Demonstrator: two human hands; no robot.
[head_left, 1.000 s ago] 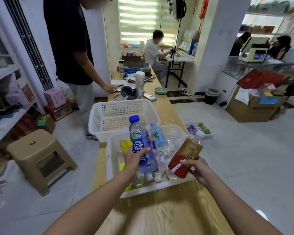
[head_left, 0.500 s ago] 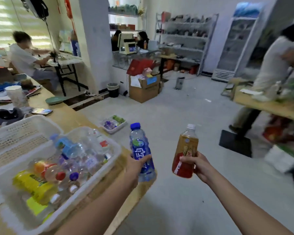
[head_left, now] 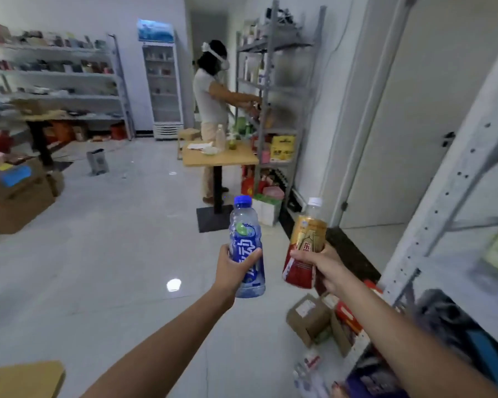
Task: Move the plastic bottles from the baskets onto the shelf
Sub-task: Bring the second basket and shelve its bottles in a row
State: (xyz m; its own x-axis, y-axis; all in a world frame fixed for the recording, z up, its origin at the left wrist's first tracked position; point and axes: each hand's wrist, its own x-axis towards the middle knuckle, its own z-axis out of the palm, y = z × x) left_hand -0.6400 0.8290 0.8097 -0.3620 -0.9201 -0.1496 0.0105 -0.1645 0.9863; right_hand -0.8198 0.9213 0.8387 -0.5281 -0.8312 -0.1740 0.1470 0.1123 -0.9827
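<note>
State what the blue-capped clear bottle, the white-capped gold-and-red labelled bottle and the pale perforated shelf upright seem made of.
The blue-capped clear bottle: probably glossy clear plastic; see-through wall above a printed wrap.
The white-capped gold-and-red labelled bottle: likely plastic too; shiny label hides most.
The pale perforated shelf upright: apparently painted metal, with punched holes.

The gold-and-red bottle [head_left: 308, 234] bears the character "东"; white characters on the blue bottle [head_left: 243, 235] cannot be read surely.

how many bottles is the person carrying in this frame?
2: a blue bottle in the left hand, a gold-and-red bottle in the right hand. The blurred far shelf may hold more.
</note>
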